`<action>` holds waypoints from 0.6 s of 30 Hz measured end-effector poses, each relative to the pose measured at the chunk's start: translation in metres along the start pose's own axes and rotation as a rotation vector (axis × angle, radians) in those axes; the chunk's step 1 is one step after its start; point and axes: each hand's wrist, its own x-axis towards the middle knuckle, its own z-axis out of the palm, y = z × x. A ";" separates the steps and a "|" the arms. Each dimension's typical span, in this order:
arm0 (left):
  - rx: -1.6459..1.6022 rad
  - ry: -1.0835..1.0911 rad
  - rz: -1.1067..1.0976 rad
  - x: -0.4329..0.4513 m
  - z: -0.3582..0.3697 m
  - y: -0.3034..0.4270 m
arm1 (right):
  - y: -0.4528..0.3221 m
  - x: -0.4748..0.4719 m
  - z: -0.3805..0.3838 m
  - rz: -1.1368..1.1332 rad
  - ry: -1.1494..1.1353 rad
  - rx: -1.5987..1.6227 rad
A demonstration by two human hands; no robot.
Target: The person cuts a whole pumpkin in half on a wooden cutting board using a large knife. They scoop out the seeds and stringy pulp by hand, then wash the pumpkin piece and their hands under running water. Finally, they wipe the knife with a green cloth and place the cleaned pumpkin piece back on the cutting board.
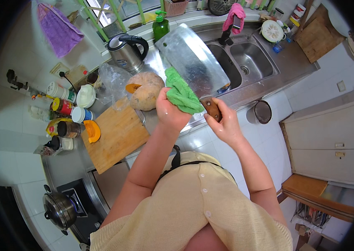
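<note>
My right hand (225,122) grips the brown wooden handle of a large metal cleaver (195,59), whose broad blade points up and left, above the counter and the sink's edge. A green terry cloth (181,94) lies in my left hand (172,111), its fold against the blade's lower left edge near the handle. Left of that hand rests a big squash (148,94) with a wedge cut out, showing orange flesh. Next to it is a wooden cutting board (117,138), and an orange squash slice (92,131) lies at the board's left edge.
A steel kettle (127,53) and a clear plastic bag (112,80) stand behind the squash. Jars and tubs line the wall left of the board. A double sink (252,59) is at the right, its tap draped with a pink cloth (235,17). A lidded pot (59,210) sits on the stove.
</note>
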 end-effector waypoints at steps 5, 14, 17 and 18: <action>0.554 0.253 0.333 -0.005 0.046 -0.025 | -0.022 -0.011 0.013 0.033 -0.020 -0.003; 0.782 0.378 0.656 0.021 0.051 -0.030 | -0.035 -0.048 -0.003 0.064 -0.029 -0.072; 0.760 0.375 0.681 0.035 0.053 -0.011 | -0.038 -0.060 -0.014 0.040 -0.051 -0.124; 0.753 0.385 0.666 0.038 0.055 -0.005 | -0.039 -0.063 -0.017 0.029 -0.063 -0.134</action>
